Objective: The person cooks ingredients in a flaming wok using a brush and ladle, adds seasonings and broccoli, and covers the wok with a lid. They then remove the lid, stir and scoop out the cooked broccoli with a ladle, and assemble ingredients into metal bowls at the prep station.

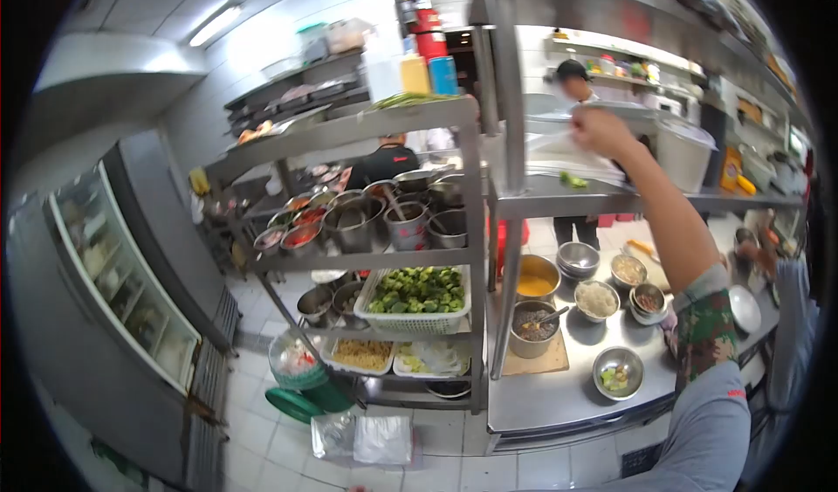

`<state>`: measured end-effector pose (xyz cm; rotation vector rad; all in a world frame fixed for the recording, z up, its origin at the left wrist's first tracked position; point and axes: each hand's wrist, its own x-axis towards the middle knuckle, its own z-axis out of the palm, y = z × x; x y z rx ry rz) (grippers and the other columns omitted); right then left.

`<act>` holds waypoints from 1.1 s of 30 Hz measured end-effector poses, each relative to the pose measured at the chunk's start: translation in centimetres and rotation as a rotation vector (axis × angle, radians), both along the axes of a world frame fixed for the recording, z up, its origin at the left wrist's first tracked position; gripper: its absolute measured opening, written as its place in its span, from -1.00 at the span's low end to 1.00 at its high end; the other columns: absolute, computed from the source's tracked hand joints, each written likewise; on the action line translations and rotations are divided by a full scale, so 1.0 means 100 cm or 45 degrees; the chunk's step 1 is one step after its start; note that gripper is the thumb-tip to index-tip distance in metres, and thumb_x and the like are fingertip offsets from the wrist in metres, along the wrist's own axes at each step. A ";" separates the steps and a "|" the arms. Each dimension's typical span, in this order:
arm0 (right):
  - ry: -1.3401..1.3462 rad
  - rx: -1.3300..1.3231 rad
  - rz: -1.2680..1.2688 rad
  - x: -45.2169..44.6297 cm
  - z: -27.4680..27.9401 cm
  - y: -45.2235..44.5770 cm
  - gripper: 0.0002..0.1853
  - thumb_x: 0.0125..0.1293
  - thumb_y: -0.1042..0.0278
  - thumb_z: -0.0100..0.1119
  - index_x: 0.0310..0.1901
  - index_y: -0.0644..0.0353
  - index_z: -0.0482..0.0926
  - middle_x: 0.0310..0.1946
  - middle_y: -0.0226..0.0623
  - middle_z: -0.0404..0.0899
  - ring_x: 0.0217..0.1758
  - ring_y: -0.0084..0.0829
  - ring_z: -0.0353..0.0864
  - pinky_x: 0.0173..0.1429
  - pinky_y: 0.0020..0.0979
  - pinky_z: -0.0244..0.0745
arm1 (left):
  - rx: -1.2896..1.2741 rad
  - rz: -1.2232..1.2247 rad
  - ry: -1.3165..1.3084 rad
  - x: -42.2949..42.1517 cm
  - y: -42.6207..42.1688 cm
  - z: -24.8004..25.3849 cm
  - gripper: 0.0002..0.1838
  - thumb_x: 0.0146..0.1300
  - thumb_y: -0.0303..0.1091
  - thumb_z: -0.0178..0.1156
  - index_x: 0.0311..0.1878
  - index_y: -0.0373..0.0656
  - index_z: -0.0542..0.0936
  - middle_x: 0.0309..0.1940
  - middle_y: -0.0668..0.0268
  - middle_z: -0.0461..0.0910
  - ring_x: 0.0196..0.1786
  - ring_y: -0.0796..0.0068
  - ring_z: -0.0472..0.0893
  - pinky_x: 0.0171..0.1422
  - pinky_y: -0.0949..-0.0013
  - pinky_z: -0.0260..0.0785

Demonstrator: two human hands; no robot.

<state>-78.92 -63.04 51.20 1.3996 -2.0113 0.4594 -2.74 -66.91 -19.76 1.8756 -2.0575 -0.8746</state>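
My right hand (602, 134) is raised at the end of my outstretched arm, over the steel shelf at the right. Its fingers are curled together and slightly blurred. Pale translucent plastic (550, 141) meets the fingertips from the left; whether it is gripped is unclear. Below the hand lies a flat white stack (572, 167), with a bit of green vegetable (573, 180) in front. To the right of my wrist stands a white lidded bucket (683, 156). My left hand is out of view.
A steel counter (559, 409) holds several bowls, including a steel bowl of chopped green pieces (617, 373) and a pot with a spoon (534, 328). Left stands a rack with a broccoli basket (413, 321). Co-workers stand beyond the shelves; another person's hand (758, 252) is at far right.
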 end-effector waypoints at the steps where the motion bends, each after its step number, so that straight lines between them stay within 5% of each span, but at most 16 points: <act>1: -0.047 -0.247 -0.072 0.001 0.009 0.003 -0.76 0.19 0.28 0.06 -0.23 0.26 0.56 -0.26 0.03 0.64 -0.13 0.02 0.63 -0.05 -0.03 0.51 | -0.140 -0.035 0.034 -0.037 -0.002 0.053 -0.55 0.17 0.00 0.29 -0.06 -0.19 0.66 -0.12 0.07 0.69 -0.03 0.06 0.66 0.11 0.12 0.49; 3: -0.151 -0.684 -0.175 -0.029 0.028 0.010 -0.68 0.30 0.19 -0.01 -0.11 0.26 0.57 -0.21 0.07 0.65 -0.09 0.02 0.65 -0.02 -0.06 0.51 | -0.155 -0.058 0.303 -0.113 0.003 0.184 -0.55 0.19 -0.03 0.28 -0.01 -0.19 0.64 -0.11 0.02 0.68 0.00 0.03 0.65 0.13 0.10 0.46; 5: -0.078 -1.081 -0.076 -0.059 0.043 0.024 -0.70 0.35 0.15 0.01 -0.11 0.19 0.59 -0.26 -0.01 0.67 -0.15 0.03 0.65 -0.05 -0.12 0.51 | -0.308 -0.221 0.515 -0.157 -0.018 0.205 -0.60 0.21 -0.15 0.29 -0.01 -0.25 0.62 -0.12 0.00 0.68 -0.06 0.02 0.67 0.02 0.15 0.50; 9: 0.047 -1.466 -0.029 -0.058 0.072 0.059 -0.72 0.39 0.15 0.10 -0.11 0.20 0.60 -0.34 -0.20 0.65 -0.32 -0.33 0.61 -0.15 -0.32 0.49 | -0.119 -0.528 0.913 -0.259 -0.034 0.328 -0.57 0.28 -0.17 0.29 0.12 -0.22 0.56 -0.18 0.13 0.69 -0.11 0.31 0.70 0.01 0.31 0.52; 10: -0.138 -1.528 0.326 -0.086 0.085 0.072 -0.73 0.39 0.18 0.08 -0.15 0.24 0.60 -0.33 -0.28 0.65 -0.34 -0.50 0.56 -0.20 -0.43 0.46 | -0.137 -0.658 1.062 -0.280 -0.035 0.352 -0.57 0.31 -0.24 0.28 0.17 -0.24 0.53 -0.10 0.16 0.68 -0.08 0.43 0.68 0.03 0.36 0.51; 11: -0.194 -1.574 0.374 -0.036 0.089 0.083 -0.76 0.46 0.25 0.03 -0.08 0.25 0.56 -0.32 -0.43 0.58 -0.32 -0.61 0.49 -0.22 -0.52 0.38 | -0.121 -0.756 1.152 -0.296 -0.030 0.392 -0.53 0.31 -0.26 0.27 0.23 -0.23 0.48 -0.01 0.15 0.64 -0.02 0.40 0.66 0.09 0.33 0.49; 14: -0.072 -1.393 0.685 -0.011 0.072 0.136 -0.78 0.45 0.32 0.03 -0.04 0.25 0.56 -0.23 -0.39 0.59 -0.19 -0.53 0.53 -0.06 -0.44 0.43 | -0.164 -1.128 1.595 -0.336 -0.010 0.485 -0.29 0.27 -0.30 0.32 0.44 -0.16 0.26 0.36 0.10 0.35 0.27 0.26 0.51 0.30 0.19 0.39; 18: -0.090 -1.191 0.687 0.073 0.004 0.177 -0.71 0.47 0.25 -0.01 0.06 0.25 0.49 -0.09 -0.35 0.54 -0.03 -0.46 0.50 0.10 -0.37 0.39 | -0.210 -1.223 2.273 -0.354 0.033 0.561 -0.10 0.20 -0.23 0.39 0.53 -0.10 0.11 0.50 -0.03 0.05 0.45 -0.04 0.26 0.43 0.02 0.21; 22: -0.440 -0.921 0.786 0.206 -0.117 0.149 -0.60 0.49 0.13 -0.06 0.18 0.24 0.39 0.06 -0.31 0.46 0.11 -0.42 0.42 0.22 -0.33 0.31 | -1.018 -1.247 1.960 -0.356 0.039 0.577 -0.18 0.09 -0.33 0.41 0.46 -0.06 0.31 0.46 -0.21 0.04 0.40 -0.21 0.30 0.38 0.01 0.24; 25: -0.857 -0.670 0.971 0.277 -0.193 0.120 -0.51 0.51 0.04 -0.10 0.27 0.23 0.32 0.17 -0.29 0.40 0.22 -0.40 0.37 0.31 -0.29 0.25 | -0.884 -1.236 1.796 -0.356 0.026 0.528 -0.41 0.09 -0.63 0.11 0.28 -0.19 0.50 0.37 -0.09 0.31 0.33 -0.02 0.43 0.36 0.09 0.31; 29: -1.436 -0.307 1.175 0.319 -0.263 0.099 -0.39 0.53 -0.08 -0.15 0.39 0.23 0.22 0.31 -0.25 0.32 0.37 -0.37 0.29 0.42 -0.25 0.17 | -0.847 -1.254 1.496 -0.333 0.030 0.476 -0.35 0.07 -0.58 0.15 0.33 -0.22 0.40 0.36 -0.05 0.31 0.36 -0.09 0.35 0.42 0.05 0.21; 31: -1.787 -0.009 1.078 0.327 -0.278 0.105 -0.56 0.51 0.20 -0.04 0.30 0.24 0.33 0.17 -0.24 0.46 0.23 -0.44 0.41 0.32 -0.32 0.30 | -0.711 -1.350 1.447 -0.317 0.029 0.459 -0.30 0.08 -0.56 0.19 0.38 -0.24 0.32 0.38 -0.06 0.29 0.39 -0.07 0.32 0.45 0.07 0.18; 33: -1.729 0.222 1.110 0.330 -0.269 0.100 -0.66 0.45 0.39 -0.06 0.21 0.24 0.43 0.07 -0.21 0.53 0.16 -0.43 0.49 0.25 -0.35 0.38 | -0.386 -1.445 1.492 -0.298 0.021 0.447 -0.23 0.09 -0.54 0.23 0.43 -0.24 0.24 0.40 -0.06 0.26 0.42 -0.04 0.29 0.47 0.09 0.15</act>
